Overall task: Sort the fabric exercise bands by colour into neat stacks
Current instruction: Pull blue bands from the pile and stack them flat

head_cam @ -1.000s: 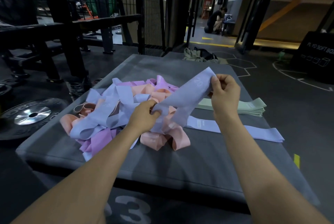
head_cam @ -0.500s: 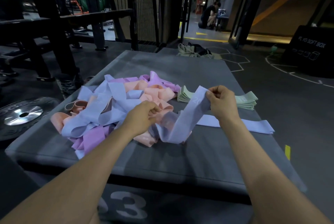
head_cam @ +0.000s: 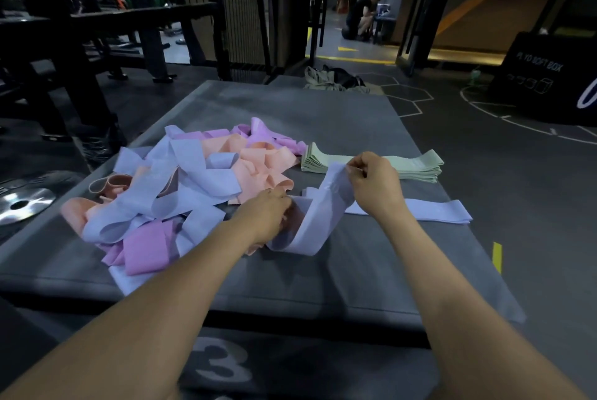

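- While both hands work above it, the grey padded box (head_cam: 290, 277) carries every band.
- Left of the box's middle sprawls the mixed heap (head_cam: 181, 192) of lavender, peach and purple bands.
- Toward the box's far right edge sits the neat green stack (head_cam: 416, 168).
- Nearer than that stack, one lavender band (head_cam: 442, 210) lies flat.
- Near the box's middle, the held lavender band (head_cam: 316, 225) sags, its far end pinched by the right hand (head_cam: 374, 186), its near end gripped by the left hand (head_cam: 268, 215).

black box (head_cam: 546, 76): "PLYO SOFT BOX" | grey platform (head_cam: 290, 364) front: "3"
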Demonstrator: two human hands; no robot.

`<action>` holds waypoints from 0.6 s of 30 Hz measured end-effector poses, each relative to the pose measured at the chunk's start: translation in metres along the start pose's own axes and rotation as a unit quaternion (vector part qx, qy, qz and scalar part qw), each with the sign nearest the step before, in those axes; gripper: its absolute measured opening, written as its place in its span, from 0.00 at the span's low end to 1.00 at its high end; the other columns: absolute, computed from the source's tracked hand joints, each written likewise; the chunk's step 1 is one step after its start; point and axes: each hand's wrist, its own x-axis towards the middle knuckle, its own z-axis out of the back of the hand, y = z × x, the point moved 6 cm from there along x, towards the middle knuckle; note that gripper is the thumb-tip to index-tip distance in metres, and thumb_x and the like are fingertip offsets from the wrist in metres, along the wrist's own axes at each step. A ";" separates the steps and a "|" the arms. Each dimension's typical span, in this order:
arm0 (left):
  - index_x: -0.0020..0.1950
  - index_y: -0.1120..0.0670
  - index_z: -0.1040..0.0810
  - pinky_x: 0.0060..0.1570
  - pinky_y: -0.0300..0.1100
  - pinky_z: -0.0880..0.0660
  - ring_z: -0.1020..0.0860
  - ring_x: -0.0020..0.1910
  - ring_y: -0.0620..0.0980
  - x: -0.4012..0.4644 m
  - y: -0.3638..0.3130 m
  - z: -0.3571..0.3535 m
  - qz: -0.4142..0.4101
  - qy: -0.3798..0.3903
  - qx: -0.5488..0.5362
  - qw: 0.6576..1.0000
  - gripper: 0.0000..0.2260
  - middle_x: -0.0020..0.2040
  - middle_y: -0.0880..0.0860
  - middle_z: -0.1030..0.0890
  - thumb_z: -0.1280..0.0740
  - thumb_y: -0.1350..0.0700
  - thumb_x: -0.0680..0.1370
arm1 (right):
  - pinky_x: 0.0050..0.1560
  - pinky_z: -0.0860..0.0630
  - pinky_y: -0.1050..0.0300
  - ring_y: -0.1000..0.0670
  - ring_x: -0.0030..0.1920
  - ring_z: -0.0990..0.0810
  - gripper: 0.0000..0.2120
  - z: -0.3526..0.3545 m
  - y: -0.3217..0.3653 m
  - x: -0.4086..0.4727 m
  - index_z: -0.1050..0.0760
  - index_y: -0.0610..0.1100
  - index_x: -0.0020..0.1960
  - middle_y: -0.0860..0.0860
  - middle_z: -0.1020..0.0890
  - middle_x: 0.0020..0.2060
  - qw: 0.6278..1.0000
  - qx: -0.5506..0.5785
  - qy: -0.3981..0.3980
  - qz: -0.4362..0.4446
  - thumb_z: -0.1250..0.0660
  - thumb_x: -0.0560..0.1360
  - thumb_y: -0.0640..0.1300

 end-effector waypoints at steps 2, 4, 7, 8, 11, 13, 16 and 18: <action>0.68 0.53 0.31 0.63 0.51 0.32 0.36 0.67 0.55 0.003 0.003 -0.003 0.017 0.011 0.023 1.000 0.19 0.67 0.54 0.36 0.38 0.61 0.76 | 0.41 0.35 0.62 0.47 0.45 0.27 0.09 0.000 0.000 0.000 0.25 0.36 0.53 0.42 0.19 0.49 1.000 -0.006 0.003 -0.002 0.43 0.77 0.35; 0.66 0.51 0.30 0.62 0.51 0.31 0.37 0.66 0.55 0.004 0.005 -0.001 0.033 -0.002 0.016 0.999 0.17 0.63 0.54 0.36 0.37 0.59 0.76 | 0.39 0.36 0.63 0.48 0.44 0.28 0.09 -0.001 0.001 0.000 0.25 0.36 0.53 0.43 0.19 0.49 1.000 -0.010 0.006 -0.001 0.43 0.77 0.35; 0.46 0.51 0.25 0.55 0.50 0.30 0.34 0.59 0.55 -0.001 0.008 0.008 0.044 -0.068 -0.044 0.996 0.02 0.52 0.52 0.35 0.36 0.54 0.77 | 0.37 0.37 0.63 0.48 0.43 0.28 0.09 -0.002 0.002 0.000 0.25 0.36 0.52 0.44 0.20 0.48 1.000 -0.009 0.008 -0.002 0.43 0.77 0.35; 0.40 0.50 0.28 0.53 0.49 0.30 0.33 0.57 0.55 -0.002 0.012 0.011 0.045 -0.085 -0.071 0.993 0.05 0.50 0.51 0.34 0.35 0.54 0.76 | 0.38 0.37 0.63 0.48 0.43 0.28 0.09 -0.002 0.002 0.000 0.25 0.36 0.52 0.44 0.20 0.47 1.000 -0.007 0.008 -0.004 0.43 0.77 0.35; 0.33 0.49 0.29 0.47 0.44 0.28 0.28 0.46 0.53 -0.008 0.028 0.032 0.074 -0.147 -0.209 0.964 0.10 0.45 0.53 0.29 0.32 0.57 0.73 | 0.37 0.37 0.64 0.48 0.43 0.28 0.10 -0.004 0.005 0.001 0.25 0.36 0.52 0.47 0.23 0.43 1.000 -0.007 0.007 -0.003 0.44 0.77 0.35; 0.35 0.54 0.26 0.39 0.36 0.28 0.28 0.38 0.51 -0.018 0.049 0.051 0.124 -0.221 -0.311 0.916 0.07 0.40 0.54 0.26 0.33 0.60 0.74 | 0.33 0.40 0.64 0.47 0.42 0.29 0.10 -0.007 0.008 0.001 0.25 0.36 0.52 0.48 0.24 0.42 1.000 -0.005 0.007 0.001 0.44 0.77 0.35; 0.40 0.59 0.27 0.41 0.40 0.34 0.30 0.40 0.52 -0.039 0.088 0.071 0.207 -0.328 -0.370 0.844 0.07 0.37 0.53 0.27 0.36 0.58 0.77 | 0.33 0.39 0.64 0.48 0.42 0.29 0.10 -0.013 0.012 0.001 0.25 0.37 0.52 0.47 0.23 0.44 1.000 -0.002 0.014 -0.001 0.44 0.77 0.35; 0.34 0.56 0.32 0.37 0.38 0.37 0.31 0.40 0.51 -0.053 0.111 0.075 0.242 -0.384 -0.387 0.803 0.12 0.33 0.51 0.30 0.36 0.59 0.77 | 0.37 0.37 0.63 0.48 0.42 0.28 0.11 -0.019 0.015 0.001 0.25 0.37 0.53 0.46 0.21 0.45 1.000 -0.007 0.021 0.000 0.44 0.77 0.36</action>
